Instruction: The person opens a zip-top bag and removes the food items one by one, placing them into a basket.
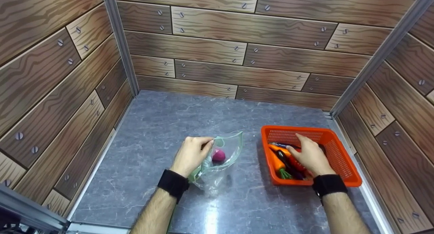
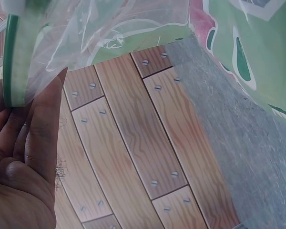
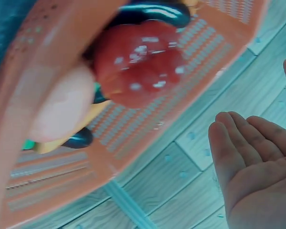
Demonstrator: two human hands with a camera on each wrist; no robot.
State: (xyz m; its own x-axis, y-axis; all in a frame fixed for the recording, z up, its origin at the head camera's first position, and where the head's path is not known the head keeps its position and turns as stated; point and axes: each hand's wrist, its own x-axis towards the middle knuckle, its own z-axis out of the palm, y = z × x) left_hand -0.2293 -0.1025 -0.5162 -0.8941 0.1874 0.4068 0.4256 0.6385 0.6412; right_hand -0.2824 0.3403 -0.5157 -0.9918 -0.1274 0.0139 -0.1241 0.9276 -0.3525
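My left hand (image 1: 190, 156) pinches the rim of a clear plastic bag (image 1: 217, 178) with green edging, thumb against fingers. The bag's mouth gapes, and a round magenta thing (image 1: 219, 155) shows inside it. In the left wrist view, green print (image 2: 267, 52) marks the bag's side. My right hand (image 1: 311, 156) hovers over an orange-red basket (image 1: 351, 173), its fingers extended and holding nothing. Inside the basket lie carrots (image 1: 278, 163) and dark eggplants (image 1: 295, 169). A glossy red ribbed vegetable (image 3: 138, 67) and a pale rounded thing (image 3: 64, 105) appear there in the right wrist view.
Wood-patterned walls (image 1: 217, 51) enclose the grey marbled tabletop (image 1: 162, 115) at the back and both sides. Metal posts (image 1: 118, 40) stand at the back corners. The basket sits near the right wall.
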